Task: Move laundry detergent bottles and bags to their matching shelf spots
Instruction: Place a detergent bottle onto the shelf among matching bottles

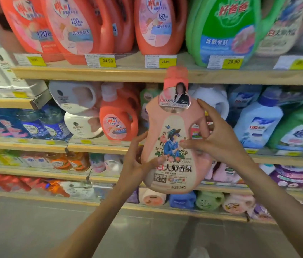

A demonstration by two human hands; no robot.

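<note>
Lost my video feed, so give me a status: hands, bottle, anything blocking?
Left hand and right hand both gripping pink detergent bottle, upright, in front of the shelves. Not shelved yet. Nothing between bottle and shelves.

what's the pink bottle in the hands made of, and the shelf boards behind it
Pink bottle: looks like moulded opaque plastic with a smooth, slightly satin skin, a moulded-in handle and a glossy printed label stuck on the front. Shelf boards: look like pale unfinished wood, with visible grain along the front edge, though a wood-look laminate can't be excluded.
</note>
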